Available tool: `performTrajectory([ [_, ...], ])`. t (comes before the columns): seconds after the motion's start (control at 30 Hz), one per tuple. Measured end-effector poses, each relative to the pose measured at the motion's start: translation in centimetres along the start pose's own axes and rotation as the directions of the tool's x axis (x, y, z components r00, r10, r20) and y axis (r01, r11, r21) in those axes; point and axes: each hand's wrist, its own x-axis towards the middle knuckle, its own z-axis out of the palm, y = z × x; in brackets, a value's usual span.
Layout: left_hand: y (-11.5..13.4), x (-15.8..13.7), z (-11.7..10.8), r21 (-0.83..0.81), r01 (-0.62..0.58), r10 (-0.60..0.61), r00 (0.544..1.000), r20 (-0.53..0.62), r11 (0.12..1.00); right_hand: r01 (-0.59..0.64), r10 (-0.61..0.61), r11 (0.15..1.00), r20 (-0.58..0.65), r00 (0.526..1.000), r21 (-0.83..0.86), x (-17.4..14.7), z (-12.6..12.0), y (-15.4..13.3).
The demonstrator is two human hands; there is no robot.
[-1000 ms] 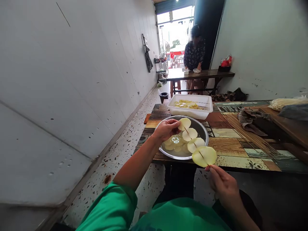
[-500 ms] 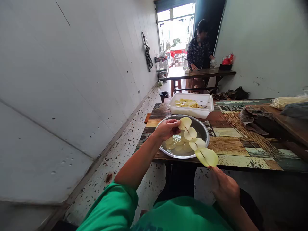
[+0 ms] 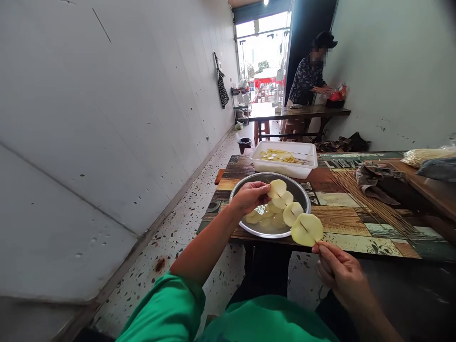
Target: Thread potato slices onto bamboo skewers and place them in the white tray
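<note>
Several thin, pale yellow potato slices (image 3: 307,230) are threaded along one thin skewer held slantwise over the basin. My left hand (image 3: 250,197) is closed on the farthest slice (image 3: 277,189), thumb and fingers pinching its edge near the skewer's tip. Closer to me, my right hand (image 3: 340,270) pinches the near end of the skewer, just below the largest slice. Under the left hand stands a round metal basin (image 3: 305,205) of water, with more slices (image 3: 276,221) lying in it.
Behind the basin is a white plastic tub (image 3: 283,167) of skewered slices. Bare bamboo skewers (image 3: 370,202) and a crumpled cloth (image 3: 377,180) lie on the patterned table (image 3: 331,216) to the right. A person (image 3: 307,78) stands at a farther table (image 3: 313,112).
My right hand has turned, and the slices now face me more squarely. The left hand has shifted slightly right. The person at the back has moved right, hands at the red bag.
</note>
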Motion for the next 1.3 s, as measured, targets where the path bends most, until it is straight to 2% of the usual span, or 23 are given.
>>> performTrajectory([
  [0.17, 0.1, -0.5, 0.0, -0.02, -0.062, 0.064, 0.996, 0.069, 0.998, 0.089, -0.093, 0.992, -0.038, 0.995, -0.085, 0.1, -0.3, 0.3],
  [0.37, 0.9, -1.6, 0.4, 0.053, -0.107, 0.102, 0.991, 0.083, 0.993, 0.093, -0.09, 0.978, 0.021, 0.996, -0.187, -0.1, -0.5, 0.1],
  [0.47, 1.0, -1.7, 0.6, 0.132, -0.17, 0.164, 0.985, 0.052, 0.977, 0.232, -0.248, 0.882, 0.013, 0.969, -0.41, -0.2, -0.7, 0.5],
  [0.5, 1.0, -1.7, 0.6, 0.141, -0.169, 0.165, 0.985, 0.044, 0.975, 0.327, -0.381, 0.781, 0.008, 0.924, -0.532, -0.2, -0.8, 0.7],
  [0.53, 1.0, -1.6, 0.6, 0.133, -0.153, 0.149, 0.988, 0.035, 0.979, 0.425, -0.536, 0.629, 0.033, 0.844, -0.652, -0.1, -0.9, 1.0],
  [0.57, 1.0, -1.5, 0.5, 0.112, -0.122, 0.12, 0.992, 0.026, 0.986, 0.499, -0.673, 0.441, 0.093, 0.733, -0.746, 0.0, -0.9, 1.4],
  [0.63, 0.9, -1.3, 0.4, 0.059, -0.05, 0.05, 0.999, 0.004, 0.997, 0.56, -0.815, 0.112, 0.247, 0.524, -0.821, 0.2, -1.0, 2.0],
  [0.67, 0.9, -1.3, 0.4, 0.04, -0.018, 0.018, 1.0, -0.006, 0.999, 0.566, -0.83, 0.04, 0.288, 0.477, -0.824, 0.3, -1.0, 2.1],
  [0.7, 0.8, -1.2, 0.3, 0.032, 0.006, -0.005, 1.0, -0.015, 0.999, 0.567, -0.827, 0.055, 0.28, 0.487, -0.822, 0.3, -1.0, 2.1],
  [0.73, 0.8, -1.2, 0.3, 0.033, 0.02, -0.019, 1.0, -0.018, 0.999, 0.562, -0.797, 0.17, 0.222, 0.561, -0.81, 0.3, -1.0, 2.0],
  [0.8, 0.7, -1.2, 0.2, 0.037, 0.011, -0.011, 1.0, -0.003, 0.999, 0.469, -0.613, 0.514, 0.074, 0.786, -0.718, 0.0, -0.9, 1.3],
  [0.87, 0.8, -1.3, 0.3, 0.017, -0.032, 0.031, 0.999, 0.037, 0.999, 0.282, -0.322, 0.785, 0.026, 0.946, -0.551, -0.5, -0.6, 0.4],
  [0.93, 0.8, -1.4, 0.4, -0.021, -0.058, 0.06, 0.995, 0.076, 0.998, 0.097, -0.077, 0.923, 0.069, 0.995, -0.371, -0.9, -0.3, -0.3],
  [1.0, 0.8, -1.3, 0.3, -0.036, -0.041, 0.044, 0.995, 0.086, 0.999, -0.033, 0.061, 0.972, 0.114, 0.992, -0.234, -1.2, 0.0, -0.5],
  [1.03, 0.8, -1.3, 0.3, -0.03, -0.025, 0.027, 0.997, 0.076, 0.999, -0.038, 0.064, 0.974, 0.109, 0.992, -0.222, -1.3, 0.1, -0.3],
  [1.07, 0.7, -1.2, 0.2, -0.019, -0.007, 0.008, 0.998, 0.059, 1.0, 0.032, -0.01, 0.958, 0.08, 0.997, -0.284, -1.3, 0.1, 0.0],
  [1.1, 0.6, -1.1, 0.1, -0.006, 0.011, -0.011, 0.999, 0.038, 1.0, 0.163, -0.156, 0.901, 0.052, 0.986, -0.401, -1.2, 0.0, 0.3],
  [1.13, 0.5, -1.0, 0.0, 0.003, 0.026, -0.026, 1.0, 0.017, 1.0, 0.328, -0.354, 0.77, 0.061, 0.933, -0.548, -1.1, -0.1, 0.8],
  [1.17, 0.5, -0.8, 0.0, 0.009, 0.039, -0.039, 0.999, -0.002, 0.999, 0.484, -0.562, 0.542, 0.132, 0.817, -0.688, -1.0, -0.3, 1.1],
  [1.2, 0.5, -0.7, -0.1, 0.01, 0.049, -0.049, 0.999, -0.015, 0.999, 0.582, -0.712, 0.258, 0.256, 0.654, -0.771, -0.8, -0.5, 1.4],
  [1.23, 0.5, -0.6, -0.2, 0.007, 0.058, -0.058, 0.998, -0.022, 0.998, 0.616, -0.778, -0.004, 0.389, 0.493, -0.788, -0.6, -0.8, 1.6],
  [1.27, 0.5, -0.6, -0.3, 0.001, 0.065, -0.065, 0.998, -0.02, 0.998, 0.609, -0.782, -0.206, 0.503, 0.369, -0.766, -0.4, -1.0, 1.6],
  [1.3, 0.6, -0.5, -0.4, -0.007, 0.065, -0.065, 0.998, -0.014, 0.998, 0.586, -0.763, -0.337, 0.578, 0.289, -0.737, -0.2, -1.1, 1.4],
])
